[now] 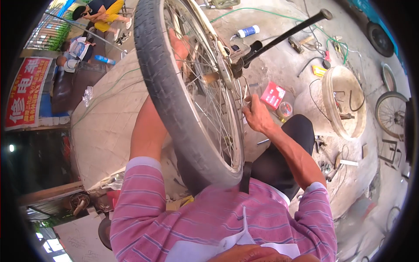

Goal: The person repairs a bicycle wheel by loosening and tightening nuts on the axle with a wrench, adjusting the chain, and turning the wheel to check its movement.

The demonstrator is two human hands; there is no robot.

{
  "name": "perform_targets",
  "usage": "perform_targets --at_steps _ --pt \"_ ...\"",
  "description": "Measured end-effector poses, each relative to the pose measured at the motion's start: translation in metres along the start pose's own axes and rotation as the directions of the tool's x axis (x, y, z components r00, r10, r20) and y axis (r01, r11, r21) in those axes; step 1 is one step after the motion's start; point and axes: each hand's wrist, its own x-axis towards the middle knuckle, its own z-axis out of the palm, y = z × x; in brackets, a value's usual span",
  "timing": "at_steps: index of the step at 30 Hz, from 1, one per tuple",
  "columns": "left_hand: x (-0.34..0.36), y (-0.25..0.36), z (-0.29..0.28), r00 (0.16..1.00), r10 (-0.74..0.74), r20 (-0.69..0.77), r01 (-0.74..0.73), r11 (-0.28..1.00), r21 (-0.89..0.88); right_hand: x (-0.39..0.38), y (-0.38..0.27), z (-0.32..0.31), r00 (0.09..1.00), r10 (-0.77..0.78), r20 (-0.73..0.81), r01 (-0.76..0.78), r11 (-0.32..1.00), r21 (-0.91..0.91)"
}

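Observation:
A bicycle wheel [150,65] with a worn dark tyre stands upright before me, close to my chest. Behind its spokes, my left hand [179,48] reaches up on the wheel's far left side; spokes cover part of it, so its grip is unclear. My right hand [257,112] is at the wheel's right side, beside the rim and the thin metal stays [245,89]. Its fingers are curled closed, and what they pinch is too small to make out. From the hub area a black metal bar [288,35] sticks out to the upper right.
A whitish bucket [314,102] with tools inside stands to my right. Near it lie a red box [273,95], a roll of tape [285,109] and a blue-white bottle [248,31]. Loose tools [331,168] litter the ground. Two people [102,15] [78,50] sit at upper left.

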Motion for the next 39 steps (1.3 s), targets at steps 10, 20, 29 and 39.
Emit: perform_targets --at_steps 10,20,29,39 --pt "-0.005 -0.024 0.003 0.983 -0.107 0.148 0.176 0.779 -0.602 -0.009 -0.068 -0.041 0.948 0.169 0.268 -0.079 0.946 -0.315" --pt "0.009 -0.016 0.003 0.994 -0.103 0.035 0.108 0.966 -0.237 -0.009 -0.011 -0.016 0.957 0.276 -0.09 -0.243 0.931 0.272" --pt "-0.005 0.017 -0.016 0.987 -0.131 0.09 0.13 0.991 0.014 0.011 0.009 0.002 0.996 0.074 -0.056 -0.061 0.975 0.216" --pt "-0.003 0.014 -0.012 0.992 -0.074 0.099 0.082 0.994 -0.074 0.026 0.023 0.007 0.987 -0.147 -0.066 0.155 0.98 0.123"
